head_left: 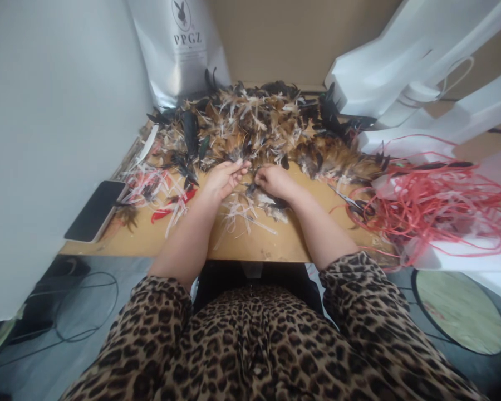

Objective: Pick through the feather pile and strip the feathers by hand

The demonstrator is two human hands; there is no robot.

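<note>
A big heap of brown, black and white feathers [259, 114] covers the back of the wooden table [271, 245]. At its front edge my left hand [225, 179] is half turned up, thumb and fingertips pinched together at the feathers; a brown-black feather seems to be in the pinch. Close to its right, my right hand [274, 181] is closed, knuckles up, with its fingertips curled in. What it grips is hidden. Below the hands lie pale plastic strips [244, 214] and a few light feather scraps [273, 209].
A phone [95, 211] lies at the left edge, near red feathers [162, 214] and white-pink scraps [150, 184]. Scissors [353, 201] rest right, beside a tangle of red plastic ribbon [438, 206]. A silvery bag [183, 55] stands behind; a round stool [459, 312] is below right.
</note>
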